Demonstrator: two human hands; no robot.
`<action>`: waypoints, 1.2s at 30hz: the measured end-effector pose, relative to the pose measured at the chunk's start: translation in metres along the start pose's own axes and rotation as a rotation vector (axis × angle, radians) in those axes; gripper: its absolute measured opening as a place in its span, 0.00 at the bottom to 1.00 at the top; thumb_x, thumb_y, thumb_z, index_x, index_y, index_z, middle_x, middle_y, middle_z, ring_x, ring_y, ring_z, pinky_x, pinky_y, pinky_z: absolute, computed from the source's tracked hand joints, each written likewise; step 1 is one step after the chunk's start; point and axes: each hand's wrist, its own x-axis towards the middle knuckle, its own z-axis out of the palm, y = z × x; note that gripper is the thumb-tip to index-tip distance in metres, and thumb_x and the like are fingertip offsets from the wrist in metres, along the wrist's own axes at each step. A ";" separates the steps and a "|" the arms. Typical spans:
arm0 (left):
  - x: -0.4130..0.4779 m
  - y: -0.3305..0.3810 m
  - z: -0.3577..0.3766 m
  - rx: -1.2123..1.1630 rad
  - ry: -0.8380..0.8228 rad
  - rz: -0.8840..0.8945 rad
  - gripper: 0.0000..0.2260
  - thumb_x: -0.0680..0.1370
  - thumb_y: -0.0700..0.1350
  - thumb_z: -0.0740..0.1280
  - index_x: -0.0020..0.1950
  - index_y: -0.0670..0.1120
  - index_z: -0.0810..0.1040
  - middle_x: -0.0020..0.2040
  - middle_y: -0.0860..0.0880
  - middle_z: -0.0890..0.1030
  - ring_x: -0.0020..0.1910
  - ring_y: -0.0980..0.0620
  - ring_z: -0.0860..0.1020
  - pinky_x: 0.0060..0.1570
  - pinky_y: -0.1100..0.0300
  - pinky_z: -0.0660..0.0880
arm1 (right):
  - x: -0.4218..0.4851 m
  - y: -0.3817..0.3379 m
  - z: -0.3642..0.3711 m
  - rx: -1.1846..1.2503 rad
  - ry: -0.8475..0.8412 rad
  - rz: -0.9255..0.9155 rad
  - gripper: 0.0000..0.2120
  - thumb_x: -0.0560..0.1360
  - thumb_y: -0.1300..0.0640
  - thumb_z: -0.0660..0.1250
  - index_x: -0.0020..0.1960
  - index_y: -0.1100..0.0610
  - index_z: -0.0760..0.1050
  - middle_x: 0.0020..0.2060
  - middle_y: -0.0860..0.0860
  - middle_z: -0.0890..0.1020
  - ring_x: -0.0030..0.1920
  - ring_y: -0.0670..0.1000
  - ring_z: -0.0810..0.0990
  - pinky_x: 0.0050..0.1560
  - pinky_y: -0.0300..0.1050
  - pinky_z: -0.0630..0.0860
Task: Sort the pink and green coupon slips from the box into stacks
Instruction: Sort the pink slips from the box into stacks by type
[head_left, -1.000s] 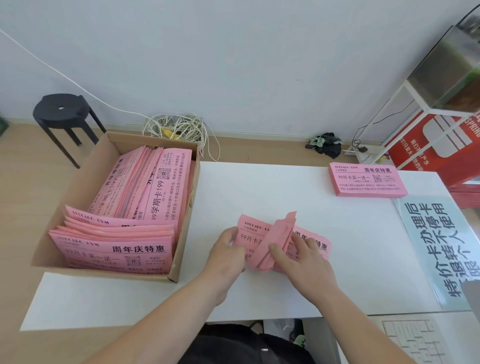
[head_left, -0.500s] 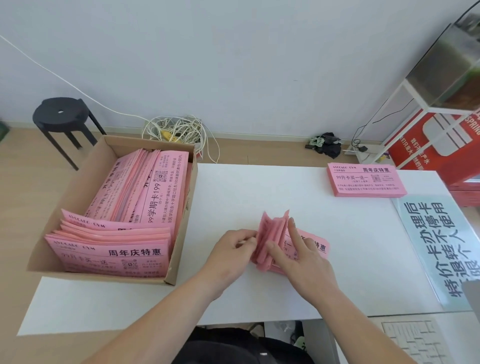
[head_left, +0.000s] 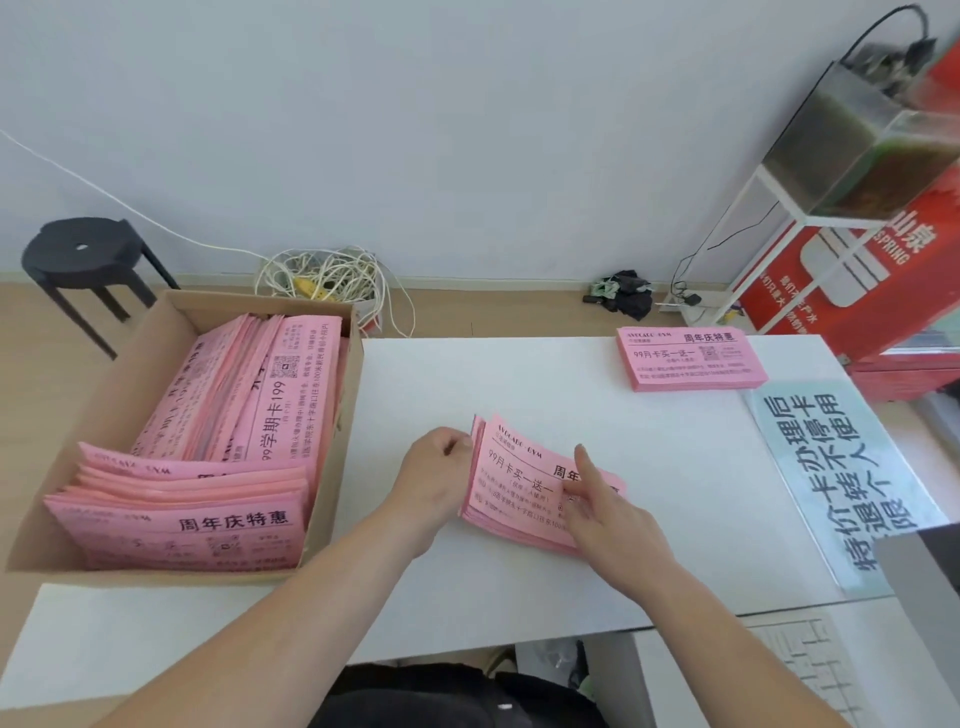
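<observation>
On the white table (head_left: 519, 374), a bundle of pink paper coupon slips (head_left: 514, 483) lies between both hands: the left hand (head_left: 436, 475) pinches its raised left edge, fingertips hidden behind it. The right hand (head_left: 610, 517) lays a straight forefinger on top, covering the print; whether its curled fingers grip, I cannot tell.

Left hand (head_left: 436, 470) pinching slips (head_left: 519, 478), right hand (head_left: 613, 519) forefinger straight

So the bundle of pink paper coupon slips (head_left: 519, 483), fanned up on edge a second ago, now lies flat, print up, right of the brown cardboard box (head_left: 104, 374). The left hand (head_left: 436, 467) has moved to pinch its box-side edge, and the right hand (head_left: 608, 509) rests on top.
</observation>
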 end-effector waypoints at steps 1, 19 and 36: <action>0.001 -0.004 -0.003 0.062 0.004 -0.006 0.12 0.82 0.44 0.57 0.51 0.50 0.80 0.48 0.52 0.84 0.44 0.51 0.81 0.46 0.56 0.79 | -0.001 0.003 0.000 -0.001 -0.002 -0.008 0.31 0.84 0.48 0.52 0.81 0.35 0.41 0.74 0.33 0.68 0.69 0.51 0.74 0.65 0.48 0.70; -0.005 0.003 -0.011 0.293 -0.041 0.158 0.12 0.80 0.38 0.62 0.51 0.56 0.71 0.47 0.49 0.83 0.46 0.47 0.83 0.39 0.53 0.78 | 0.002 0.063 -0.014 0.151 0.330 0.031 0.35 0.79 0.48 0.70 0.81 0.47 0.59 0.71 0.46 0.70 0.67 0.50 0.75 0.65 0.51 0.75; 0.002 -0.014 -0.002 0.050 -0.010 0.316 0.06 0.82 0.44 0.67 0.52 0.51 0.71 0.50 0.50 0.84 0.48 0.54 0.79 0.48 0.60 0.75 | 0.010 0.047 -0.037 0.802 0.440 -0.010 0.13 0.81 0.66 0.65 0.52 0.48 0.77 0.44 0.46 0.86 0.45 0.49 0.82 0.47 0.44 0.76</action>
